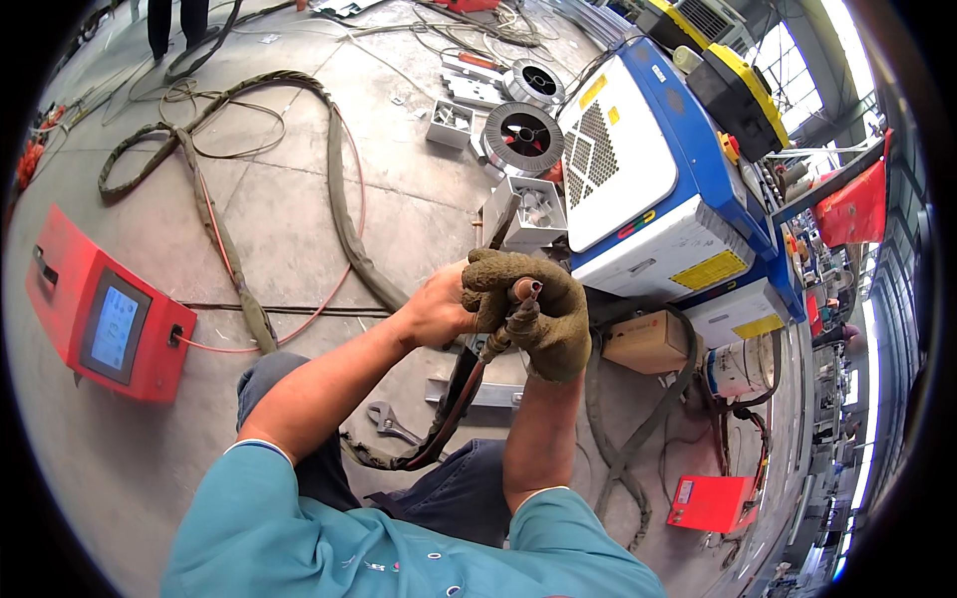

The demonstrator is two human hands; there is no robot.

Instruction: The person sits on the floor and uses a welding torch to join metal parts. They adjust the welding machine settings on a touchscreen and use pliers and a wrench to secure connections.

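My bare left hand is pressed against the glove from the left, bent round something; its fingers are mostly hidden. A brown-green work glove covers my right hand, closed around the front of a torch, seemingly a welding torch. A copper-coloured nozzle shows between the gloved fingers, pointing up. From the torch's lower end a dark sheathed cable runs down between my knees. Beyond the glove, a greyish strip sticks up. An adjustable wrench lies on the floor by my left knee.
A red unit with a screen stands at left, cables looping beyond it. Wire spools and a box of small parts sit ahead, beside a blue-and-white machine. At right are a cardboard box, a bucket and a red box.
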